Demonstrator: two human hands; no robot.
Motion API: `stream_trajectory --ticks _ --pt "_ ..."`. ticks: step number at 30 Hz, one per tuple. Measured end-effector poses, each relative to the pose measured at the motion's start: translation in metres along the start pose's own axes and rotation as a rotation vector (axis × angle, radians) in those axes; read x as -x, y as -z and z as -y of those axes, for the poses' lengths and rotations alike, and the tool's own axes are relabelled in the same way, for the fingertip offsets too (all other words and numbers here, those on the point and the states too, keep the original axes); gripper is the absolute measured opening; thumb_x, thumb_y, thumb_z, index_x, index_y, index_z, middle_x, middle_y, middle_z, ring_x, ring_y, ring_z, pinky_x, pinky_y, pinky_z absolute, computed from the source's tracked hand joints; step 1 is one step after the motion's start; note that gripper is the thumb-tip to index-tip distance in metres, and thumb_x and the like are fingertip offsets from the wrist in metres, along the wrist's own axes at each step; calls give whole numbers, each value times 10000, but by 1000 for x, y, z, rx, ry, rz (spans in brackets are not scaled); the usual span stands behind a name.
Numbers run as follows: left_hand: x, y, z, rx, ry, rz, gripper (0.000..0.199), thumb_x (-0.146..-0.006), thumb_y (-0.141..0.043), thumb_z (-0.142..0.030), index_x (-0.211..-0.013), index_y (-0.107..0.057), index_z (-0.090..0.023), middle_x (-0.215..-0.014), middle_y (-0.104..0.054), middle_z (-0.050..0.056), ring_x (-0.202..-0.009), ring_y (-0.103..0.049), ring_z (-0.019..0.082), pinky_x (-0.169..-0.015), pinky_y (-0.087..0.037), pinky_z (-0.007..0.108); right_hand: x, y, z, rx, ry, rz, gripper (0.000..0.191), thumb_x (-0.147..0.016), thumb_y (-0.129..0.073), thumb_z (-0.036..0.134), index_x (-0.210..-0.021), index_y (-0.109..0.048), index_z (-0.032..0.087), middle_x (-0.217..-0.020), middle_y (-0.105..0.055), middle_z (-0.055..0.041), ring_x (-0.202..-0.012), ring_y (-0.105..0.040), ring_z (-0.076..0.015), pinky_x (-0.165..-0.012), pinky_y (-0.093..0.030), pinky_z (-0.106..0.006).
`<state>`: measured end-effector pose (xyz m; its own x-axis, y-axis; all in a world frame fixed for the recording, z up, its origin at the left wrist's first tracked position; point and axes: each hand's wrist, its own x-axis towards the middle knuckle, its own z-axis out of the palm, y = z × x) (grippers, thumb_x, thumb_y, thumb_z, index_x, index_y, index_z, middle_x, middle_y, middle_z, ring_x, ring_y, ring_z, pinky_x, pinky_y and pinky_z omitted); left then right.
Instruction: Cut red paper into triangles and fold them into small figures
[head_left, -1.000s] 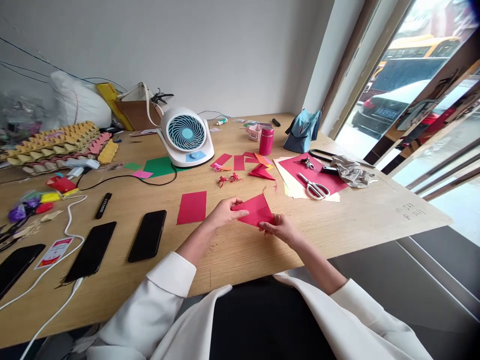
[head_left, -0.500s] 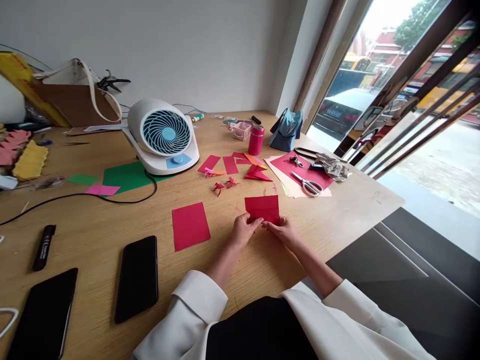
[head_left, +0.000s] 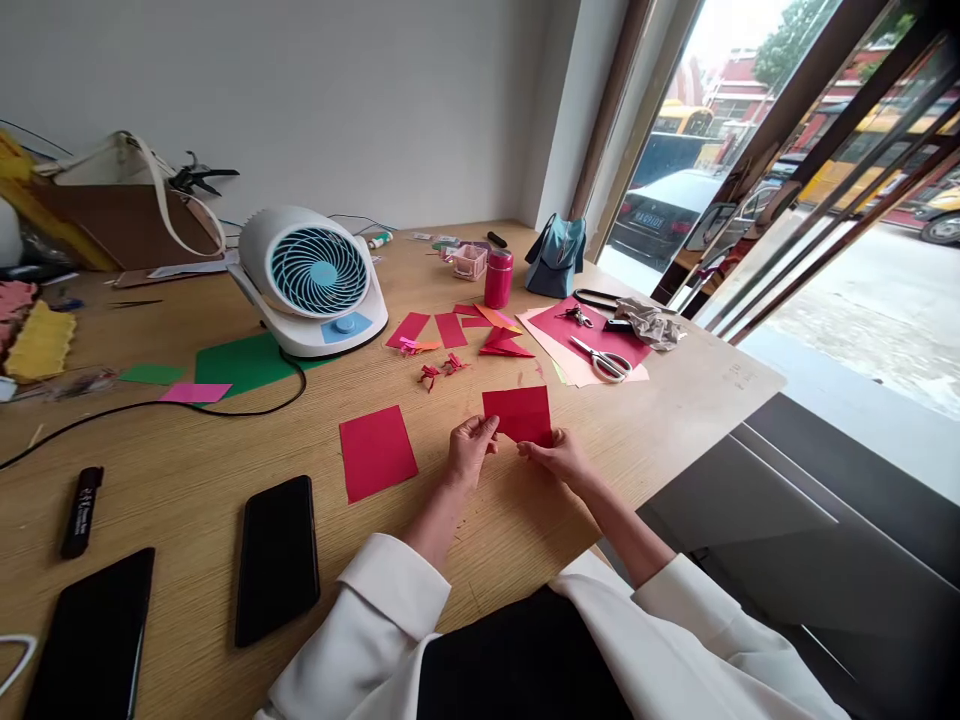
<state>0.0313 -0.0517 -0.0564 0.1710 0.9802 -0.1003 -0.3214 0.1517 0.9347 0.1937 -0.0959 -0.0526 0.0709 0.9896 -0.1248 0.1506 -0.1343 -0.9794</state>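
A red sheet of paper [head_left: 519, 413] is held up just above the wooden table [head_left: 480, 560]. My left hand [head_left: 472, 446] pinches its lower left corner. At the lower right corner, my right hand [head_left: 559, 456] grips the same sheet, thumb pointing left. Another red sheet [head_left: 378, 453] lies flat to the left of my hands. Beyond the held sheet are small folded red paper pieces [head_left: 454, 364], red strips [head_left: 450, 330] and a folded red paper shape [head_left: 505, 343].
White-handled scissors [head_left: 609, 364] lie on papers at the right, near crumpled paper [head_left: 652, 322]. A fan [head_left: 319, 275], red can [head_left: 499, 278] and blue bag [head_left: 556, 257] stand behind. A phone [head_left: 277, 560], another dark device [head_left: 94, 635] and a marker [head_left: 82, 512] lie left.
My left hand has moved away from my right along the paper's lower edge, and the gap between them is wider. The view has turned slightly to the right.
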Motion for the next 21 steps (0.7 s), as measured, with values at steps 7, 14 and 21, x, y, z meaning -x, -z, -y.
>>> stream_trajectory --ticks 7,14,21 --pt "0 7 -15 77 -19 -157 461 -529 -873 -500 -663 -603 -150 -602 -558 -45 -541 -511 61 -469 -390 164 6 21 6 35 4 170 487 -654 -714 664 -659 -633 184 -643 -697 -46 -525 -580 -145 -515 -462 -269" --pt "-6 -8 -20 132 -30 -301 492 -525 -877 -505 -699 -565 -167 -669 -592 -51 -592 -584 75 -561 -485 191 7 31 8 230 74 368 379 -808 -654 486 -596 -578 181 -525 -614 4 -473 -502 -107 -450 -348 -221" --pt "-45 -10 -37 77 -152 -372 446 -619 -818 -558 -801 -631 -196 -739 -668 -9 -697 -649 139 -661 -519 256 -46 107 15 557 197 304 182 -825 -607 342 -758 -701 201 -684 -696 -17 -640 -624 -165 -601 -465 -258"
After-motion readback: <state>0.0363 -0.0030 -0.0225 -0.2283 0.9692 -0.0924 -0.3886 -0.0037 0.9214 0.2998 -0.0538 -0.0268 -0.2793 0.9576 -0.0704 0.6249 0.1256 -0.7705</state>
